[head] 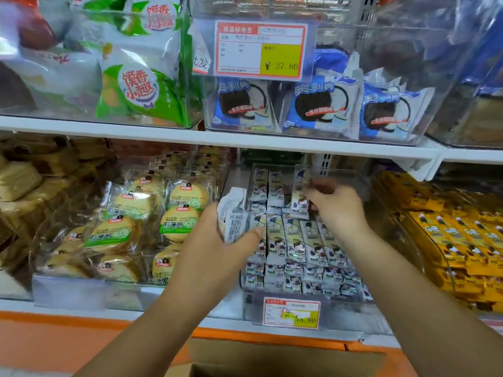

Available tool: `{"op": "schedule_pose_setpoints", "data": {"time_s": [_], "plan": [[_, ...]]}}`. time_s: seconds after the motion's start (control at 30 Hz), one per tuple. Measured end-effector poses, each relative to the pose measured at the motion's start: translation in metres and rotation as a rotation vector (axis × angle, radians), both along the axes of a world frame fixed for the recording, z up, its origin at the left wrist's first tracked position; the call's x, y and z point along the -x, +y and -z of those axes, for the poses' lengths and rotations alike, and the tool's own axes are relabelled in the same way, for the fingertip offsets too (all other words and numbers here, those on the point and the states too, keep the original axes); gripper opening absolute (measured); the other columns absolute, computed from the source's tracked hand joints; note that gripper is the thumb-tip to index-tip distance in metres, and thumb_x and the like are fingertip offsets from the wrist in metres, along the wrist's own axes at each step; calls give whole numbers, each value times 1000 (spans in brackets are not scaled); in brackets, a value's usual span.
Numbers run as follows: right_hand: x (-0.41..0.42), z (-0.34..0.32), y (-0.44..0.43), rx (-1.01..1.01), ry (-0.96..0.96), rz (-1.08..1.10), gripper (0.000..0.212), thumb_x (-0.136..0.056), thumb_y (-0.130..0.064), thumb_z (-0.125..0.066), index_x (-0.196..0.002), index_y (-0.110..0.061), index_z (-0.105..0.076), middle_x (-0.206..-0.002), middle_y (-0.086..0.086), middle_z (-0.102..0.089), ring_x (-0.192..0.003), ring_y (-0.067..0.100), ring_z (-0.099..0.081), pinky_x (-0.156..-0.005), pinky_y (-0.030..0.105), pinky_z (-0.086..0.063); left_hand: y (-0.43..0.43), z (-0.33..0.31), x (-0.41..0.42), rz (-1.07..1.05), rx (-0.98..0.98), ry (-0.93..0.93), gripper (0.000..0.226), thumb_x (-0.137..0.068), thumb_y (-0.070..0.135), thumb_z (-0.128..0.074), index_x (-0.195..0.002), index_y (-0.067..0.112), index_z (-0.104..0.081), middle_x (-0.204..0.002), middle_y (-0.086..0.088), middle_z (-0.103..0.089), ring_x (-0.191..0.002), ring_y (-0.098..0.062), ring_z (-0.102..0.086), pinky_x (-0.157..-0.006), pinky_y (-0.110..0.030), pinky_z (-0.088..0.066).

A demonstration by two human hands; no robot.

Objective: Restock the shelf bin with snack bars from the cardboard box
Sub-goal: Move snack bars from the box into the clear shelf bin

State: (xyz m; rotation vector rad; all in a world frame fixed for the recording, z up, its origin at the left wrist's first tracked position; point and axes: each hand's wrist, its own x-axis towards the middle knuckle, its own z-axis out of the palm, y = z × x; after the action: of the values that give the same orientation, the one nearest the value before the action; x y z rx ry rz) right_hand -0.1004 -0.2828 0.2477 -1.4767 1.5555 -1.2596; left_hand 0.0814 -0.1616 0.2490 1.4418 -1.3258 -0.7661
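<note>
L grip (215, 242) holds snack bars (233, 213), ends up; R grip (335, 208) pinches single bar (299, 195), long axis vert., in shelf bin (253, 304).

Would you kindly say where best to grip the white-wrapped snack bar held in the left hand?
Pinch the top end of the white-wrapped snack bar, coming from above: it stands upright, free above the left hand gripping its lower half.
</note>
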Motion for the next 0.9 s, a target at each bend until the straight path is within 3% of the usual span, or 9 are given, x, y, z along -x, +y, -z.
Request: {"op": "schedule_pose_setpoints", "data": {"time_s": [0.07, 0.13, 0.23, 0.33, 0.43, 0.57, 0.67, 0.77, 0.9], "plan": [[-10, -3, -16, -27, 88, 2, 21, -91, -27, -62, -110, -16, -64, -81, -1, -62, -60, 8, -52, -41, 7, -37, -2, 2, 0, 25, -58, 38, 21, -89, 31, -61, -106, 27, -50, -71, -5, -45, -54, -17, -44, -46, -23, -38], [-16, -4, -31, -11, 206, -25, 25, -94, -26, -58, -114, -13, -66, -102, 6, -68, -77, 15, -60, -63, 14, -47, -3, 2, -2, 47, -105, 82, 28, -86, 28, -56, -111, 21, -47, -79, -11, -37, -63, -15, -39, -54, -31, -36], [-18, -8, -33, -41, 347, -41, 32, -97, -34, -50, -110, -9, -66, -111, 12, -68, -93, 27, -64, -82, 32, -49, -4, 0, -5, 61, -126, 197, 31, -84, 25, -53, -114, 25, -48, -93, -30, -48, -73, -21, -48, -61, -38, -40], [-6, -7, -23, -27, 406, -154, 34, -97, -36, -49, -124, -18, -59, -121, 6, -62, -97, 20, -59, -74, 25, -46, -7, 2, -10, 52, -125, 250, 39, -90, 18, -50, -128, 27, -45, -98, -26, -58, -78, -23, -52, -62, -38, -43], [7, 2, -15, -8, 478, -252, 42, -93, -32, -59, -134, -30, -51, -131, -2, -56, -96, 21, -63, -76, 27, -51, -5, 2, -11, 84, -113, 244, 34, -85, 25, -54, -118, 20, -47, -101, -25, -56, -75, -25, -52, -64, -42, -45], [6, 8, -22, 4, 580, -217, 39, -92, -30, -59, -131, -35, -51, -124, 3, -60, -63, 26, -65, -52, 31, -52, -1, -2, -10, 91, -132, 277, 27, -83, 28, -50, -83, 53, -59, -103, -19, -63, -90, -25, -69, -77, -52, -54], [3, 5, -13, 49, 661, -227, 45, -94, -33, -56, -137, -36, -45, -136, 2, -54, -65, 17, -61, -59, 25, -51, 2, -4, -10, 105, -144, 326, 26, -86, 28, -52, -81, 52, -61, -106, -12, -68, -98, -25, -69, -81, -60, -56], [0, -4, 30, 243, 578, -193, 35, -96, -34, -51, -130, -35, -51, -124, -12, -58, -103, 9, -53, -87, 23, -42, 6, -5, -7, 161, -107, 369, 27, -86, 26, -70, -102, 45, -59, -108, 7, -72, -102, -15, -70, -87, -51, -56], [-2, -9, 106, 170, 220, -454, 12, -88, -47, -52, -100, -44, -51, -94, -20, -62, -93, -1, -59, -81, 22, -49, 9, -5, 6, 159, -120, 456, 42, -76, 21, -77, -113, 23, -56, -100, 6, -76, -95, -15, -72, -87, -45, -57]]}}
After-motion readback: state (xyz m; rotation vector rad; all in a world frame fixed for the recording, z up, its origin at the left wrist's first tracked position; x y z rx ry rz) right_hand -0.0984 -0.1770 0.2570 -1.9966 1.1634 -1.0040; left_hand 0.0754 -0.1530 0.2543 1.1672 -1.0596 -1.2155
